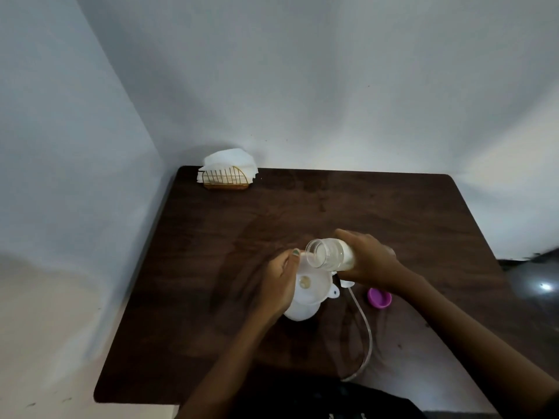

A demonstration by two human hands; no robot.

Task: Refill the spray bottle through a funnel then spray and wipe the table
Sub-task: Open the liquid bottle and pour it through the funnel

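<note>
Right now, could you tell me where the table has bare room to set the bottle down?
Bare: the table between the napkin holder and the hands, plus its right side. Crowded: around the funnel, tube and purple cap.

The table (393,213) stands in a corner, with walls behind it and on its left. On its far left corner stands a napkin holder (225,178) with napkins (228,161) in it. Near the middle, a funnel (313,287) sits on the spray bottle (301,313). The left hand (276,285) is on the funnel's left side. The right hand (370,261) holds a tilted jar (329,254) above the funnel. Right of the funnel lies a cap (379,298); a tube (364,334) runs between them toward the near edge.
</note>
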